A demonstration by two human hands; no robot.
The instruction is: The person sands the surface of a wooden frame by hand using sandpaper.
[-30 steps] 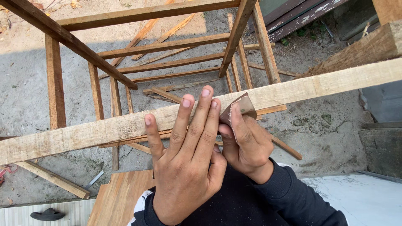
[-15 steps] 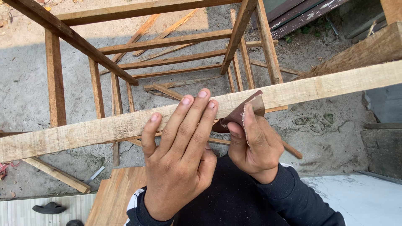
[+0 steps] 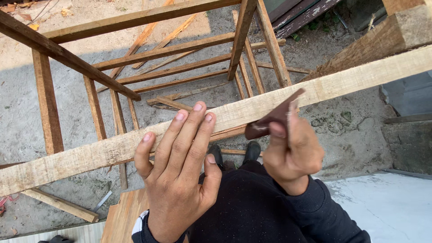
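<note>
Left hand (image 3: 180, 175) spread flat on pale plank (image 3: 81, 157); right hand (image 3: 292, 150) pinches folded brown sandpaper (image 3: 274, 119) against plank edge, just beside.

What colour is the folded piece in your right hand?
Dark reddish-brown sandpaper piece, pinched in the right hand; head view.

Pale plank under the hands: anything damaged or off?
Nothing broken. The pale plank shows rough saw marks; left hand lies flat on it, right hand pinches a folded brown sheet against its edge. Loose offcuts lie below.
</note>
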